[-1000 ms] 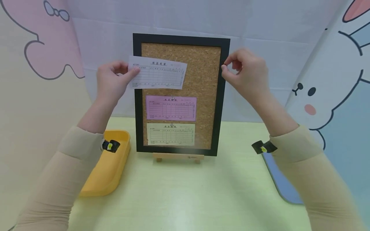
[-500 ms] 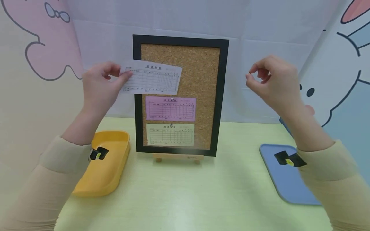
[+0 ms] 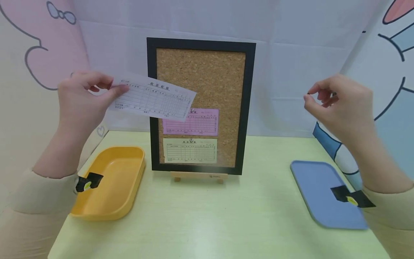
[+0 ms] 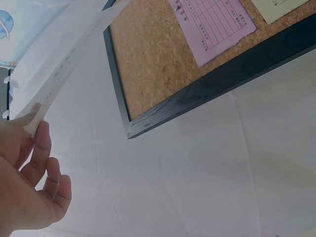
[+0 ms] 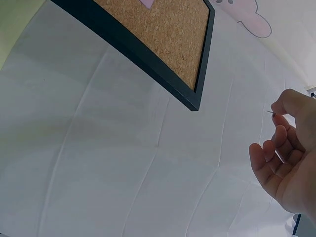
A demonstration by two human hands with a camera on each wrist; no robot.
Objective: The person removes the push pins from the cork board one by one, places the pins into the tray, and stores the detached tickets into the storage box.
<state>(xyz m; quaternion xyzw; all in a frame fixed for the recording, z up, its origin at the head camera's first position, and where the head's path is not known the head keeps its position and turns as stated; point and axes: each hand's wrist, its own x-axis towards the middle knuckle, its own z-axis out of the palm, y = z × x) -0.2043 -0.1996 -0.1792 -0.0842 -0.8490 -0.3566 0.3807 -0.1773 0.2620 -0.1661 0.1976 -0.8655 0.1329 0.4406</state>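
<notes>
White slip (image 3: 152,96) shifted left, left end pinched by left hand (image 3: 83,99); right hand (image 3: 345,104), well apart, pinches pin (image 5: 270,111).

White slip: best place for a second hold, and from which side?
Probably the free right edge of the slip, pinched front and back, coming from the right: it's a thin sheet slanting down that way, and the left hand pinches its left end.

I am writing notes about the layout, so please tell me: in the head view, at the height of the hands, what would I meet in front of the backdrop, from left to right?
Left hand, white printed slip, black-framed cork board, right hand.
</notes>
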